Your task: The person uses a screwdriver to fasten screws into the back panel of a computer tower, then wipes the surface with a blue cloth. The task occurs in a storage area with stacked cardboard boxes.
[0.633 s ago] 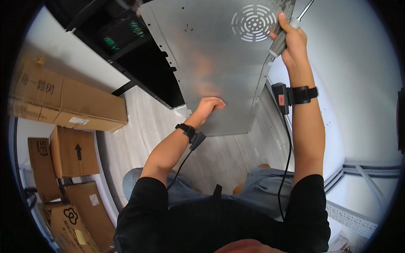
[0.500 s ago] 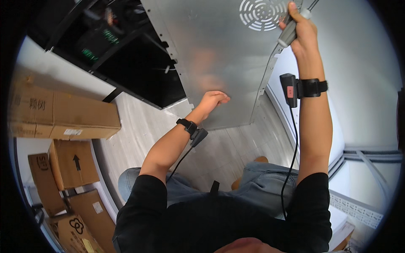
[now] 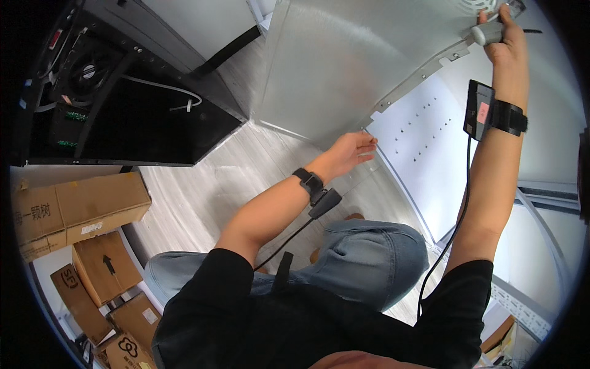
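Observation:
At the upper right, my right hand [image 3: 509, 46] is closed round a grey-handled screwdriver [image 3: 489, 34], its dark shaft pointing right. Its fingertips reach the edge of a large bare sheet-metal panel [image 3: 332, 58] beside a round slotted vent [image 3: 479, 5]. Whether they also grip the panel cannot be made out. My left hand [image 3: 355, 151] is at the panel's lower right edge, fingers apart and slightly bent; contact with the metal is unclear. To the left stands a black cabinet [image 3: 178, 138], its side uncovered, showing a fan [image 3: 88, 69] and a grey cable [image 3: 166, 84].
Cardboard boxes [image 3: 101, 206] are stacked at the left. A white panel with small holes [image 3: 412, 126] stands behind the metal sheet. Light wood-look flooring [image 3: 196, 190] lies beneath, and a perforated metal strip [image 3: 522, 307] runs at the lower right.
The metal panel has swung up and right in view, away from the black cabinet. Both hands have shifted right, and the left one now lies at the panel's edge instead of before its face.

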A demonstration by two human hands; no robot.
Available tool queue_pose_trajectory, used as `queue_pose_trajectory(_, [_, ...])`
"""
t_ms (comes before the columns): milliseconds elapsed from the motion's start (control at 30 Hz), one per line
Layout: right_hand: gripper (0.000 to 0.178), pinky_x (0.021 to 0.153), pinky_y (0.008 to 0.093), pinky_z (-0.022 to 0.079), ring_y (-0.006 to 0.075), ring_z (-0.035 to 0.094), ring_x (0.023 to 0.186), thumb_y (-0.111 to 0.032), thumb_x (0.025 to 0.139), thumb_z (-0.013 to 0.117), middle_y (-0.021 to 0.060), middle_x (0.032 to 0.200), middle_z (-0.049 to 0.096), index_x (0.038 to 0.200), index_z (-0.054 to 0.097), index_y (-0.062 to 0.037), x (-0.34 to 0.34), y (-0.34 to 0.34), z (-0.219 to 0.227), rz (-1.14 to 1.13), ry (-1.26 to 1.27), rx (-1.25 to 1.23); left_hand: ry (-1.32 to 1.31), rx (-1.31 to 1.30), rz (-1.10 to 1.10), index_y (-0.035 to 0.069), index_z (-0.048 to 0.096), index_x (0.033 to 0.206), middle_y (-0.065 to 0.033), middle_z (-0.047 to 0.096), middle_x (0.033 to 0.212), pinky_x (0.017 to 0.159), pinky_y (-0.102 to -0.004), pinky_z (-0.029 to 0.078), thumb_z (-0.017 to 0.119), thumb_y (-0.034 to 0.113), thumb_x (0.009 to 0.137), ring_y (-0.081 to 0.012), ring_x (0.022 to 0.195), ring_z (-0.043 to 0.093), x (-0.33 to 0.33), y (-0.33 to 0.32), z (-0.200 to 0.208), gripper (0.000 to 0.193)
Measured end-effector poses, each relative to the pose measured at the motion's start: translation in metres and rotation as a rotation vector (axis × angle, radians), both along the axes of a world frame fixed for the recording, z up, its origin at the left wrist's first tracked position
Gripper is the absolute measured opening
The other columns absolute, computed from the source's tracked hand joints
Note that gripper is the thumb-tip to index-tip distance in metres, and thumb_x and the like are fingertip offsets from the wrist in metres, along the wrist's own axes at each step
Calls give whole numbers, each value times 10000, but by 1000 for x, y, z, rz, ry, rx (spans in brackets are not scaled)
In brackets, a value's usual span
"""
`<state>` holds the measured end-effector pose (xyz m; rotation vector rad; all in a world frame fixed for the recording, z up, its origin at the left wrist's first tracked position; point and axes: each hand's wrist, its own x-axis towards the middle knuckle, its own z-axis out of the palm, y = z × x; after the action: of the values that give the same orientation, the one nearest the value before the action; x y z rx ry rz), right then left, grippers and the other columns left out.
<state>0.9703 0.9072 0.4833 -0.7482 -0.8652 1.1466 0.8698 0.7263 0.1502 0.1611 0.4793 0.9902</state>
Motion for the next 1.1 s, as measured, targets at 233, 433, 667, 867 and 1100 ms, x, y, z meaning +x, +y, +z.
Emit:
queue_pose_trajectory(233, [382, 911, 255, 442, 223, 551, 1031, -101, 893, 608, 164, 1127, 538, 1217, 480, 53, 49, 15, -11, -80, 45, 23, -332, -180, 405, 9, 527, 932, -133, 532, 1056, 954, -424, 444, 482, 128, 926, -320, 1065, 514, 38, 63, 11, 127])
queue_pose_trajectory(433, [350, 898, 504, 525, 411, 495, 1076, -95, 919, 544, 245, 1191, 441, 1208, 410, 52, 116, 56, -32, -109, 151, 24, -409, -206, 580, 19, 517, 903, -126, 511, 993, 950, -421, 452, 488, 141, 926, -323, 1033, 527, 31, 108, 12, 127])
queue_pose_trajectory(667, [261, 920, 537, 516, 456, 415, 1196, -95, 935, 517, 266, 1275, 369, 1152, 429, 21, 138, 12, -43, 42, 178, 103, -148, -147, 559, 65, 519, 859, -66, 526, 916, 825, -406, 506, 490, 147, 895, -229, 863, 553, 16, 133, 17, 95])
queue_pose_trajectory(867, [210, 764, 346, 577, 274, 584, 907, -68, 912, 570, 203, 1058, 546, 1066, 504, 58, 111, -15, -54, 87, 126, 39, 59, 22, 631, 47, 518, 827, -65, 506, 870, 734, -364, 543, 497, 118, 876, -192, 781, 518, -20, 185, -30, 89])
queue_pose_trajectory(1100, [168, 643, 240, 537, 148, 590, 680, -38, 871, 635, 123, 878, 596, 981, 572, 72, 68, -56, -86, 4, -158, -69, 227, -221, 555, 23, 532, 835, -102, 467, 904, 675, -339, 545, 513, 81, 840, -238, 746, 485, -91, 219, 10, 61])
